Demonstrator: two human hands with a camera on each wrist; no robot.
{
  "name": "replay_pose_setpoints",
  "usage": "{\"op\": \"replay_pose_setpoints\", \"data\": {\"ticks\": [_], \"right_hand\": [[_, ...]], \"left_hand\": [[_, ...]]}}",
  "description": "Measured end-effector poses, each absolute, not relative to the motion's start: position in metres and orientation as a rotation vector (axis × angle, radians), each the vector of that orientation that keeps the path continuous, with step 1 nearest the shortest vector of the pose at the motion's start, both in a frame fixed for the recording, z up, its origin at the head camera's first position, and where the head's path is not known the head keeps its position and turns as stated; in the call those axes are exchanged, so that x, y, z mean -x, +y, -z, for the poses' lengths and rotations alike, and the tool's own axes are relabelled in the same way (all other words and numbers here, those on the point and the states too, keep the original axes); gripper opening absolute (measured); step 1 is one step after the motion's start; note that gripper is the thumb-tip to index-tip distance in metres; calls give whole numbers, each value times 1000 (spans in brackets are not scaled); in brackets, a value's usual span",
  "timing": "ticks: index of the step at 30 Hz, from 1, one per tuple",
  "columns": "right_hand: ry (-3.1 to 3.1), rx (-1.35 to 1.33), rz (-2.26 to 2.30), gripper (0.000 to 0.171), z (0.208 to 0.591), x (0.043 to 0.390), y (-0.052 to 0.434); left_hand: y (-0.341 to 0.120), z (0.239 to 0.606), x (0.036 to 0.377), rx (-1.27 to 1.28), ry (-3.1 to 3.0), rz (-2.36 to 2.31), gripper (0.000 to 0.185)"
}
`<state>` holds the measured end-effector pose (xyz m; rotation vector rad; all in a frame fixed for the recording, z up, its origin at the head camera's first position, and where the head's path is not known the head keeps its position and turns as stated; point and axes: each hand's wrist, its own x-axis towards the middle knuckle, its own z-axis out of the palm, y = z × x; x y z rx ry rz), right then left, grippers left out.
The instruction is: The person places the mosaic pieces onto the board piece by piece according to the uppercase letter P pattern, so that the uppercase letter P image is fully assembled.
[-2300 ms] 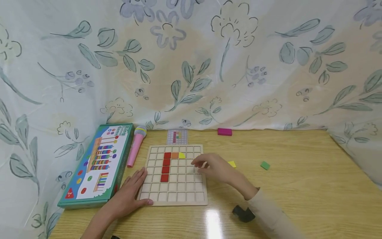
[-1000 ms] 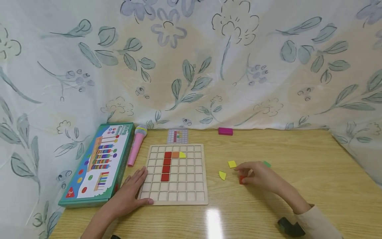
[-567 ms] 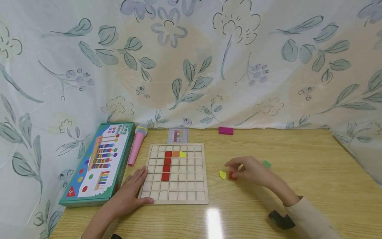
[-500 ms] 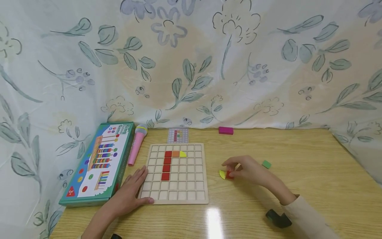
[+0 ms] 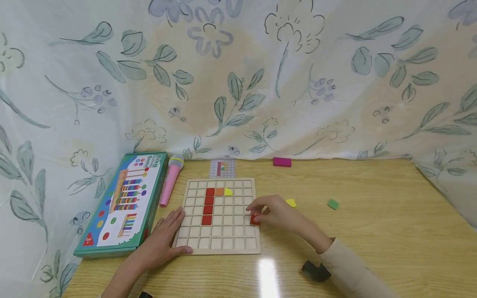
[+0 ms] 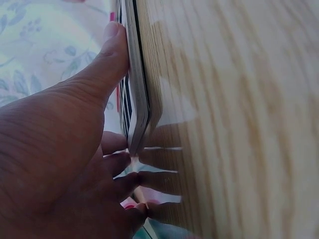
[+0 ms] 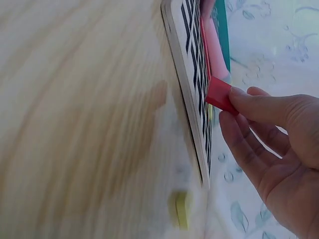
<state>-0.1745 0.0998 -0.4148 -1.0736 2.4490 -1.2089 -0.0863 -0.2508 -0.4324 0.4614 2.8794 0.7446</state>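
Note:
My right hand (image 5: 275,211) pinches a red square tile (image 7: 221,94) between thumb and fingers, over the right edge of the wooden grid board (image 5: 223,251). My left hand (image 5: 158,242) rests along the board's lower left side, fingers extended and thumb (image 6: 112,55) at its front edge. In the grid, several red tiles (image 5: 208,209) form a column. At the column's top, an orange tile (image 5: 219,191) and a yellow quarter-round tile (image 5: 228,191) run to the right. Behind the board lies a pattern card (image 5: 222,168) showing a coloured grid design.
Right of the board lie a yellow square tile (image 5: 291,203), partly behind my right hand, and a green tile (image 5: 333,204). A magenta block (image 5: 282,162) sits near the back curtain. On the left are a pink toy microphone (image 5: 170,182) and a game box (image 5: 123,203).
My right hand left the board's side, took hold of the red tile on the table and carried it left to the board's right edge. My left hand stayed in place.

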Motion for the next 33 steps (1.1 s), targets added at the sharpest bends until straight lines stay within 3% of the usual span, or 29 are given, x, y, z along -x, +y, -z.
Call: {"op": "replay_pose_setpoints", "data": {"ticks": [22, 33], "right_hand": [[2351, 1179, 1221, 21, 418, 167, -1], [2485, 1185, 1085, 22, 426, 158, -27]], "left_hand": [[-251, 432, 87, -427, 2858, -742, 104], [-250, 432, 86, -433, 2863, -743, 105]]}}
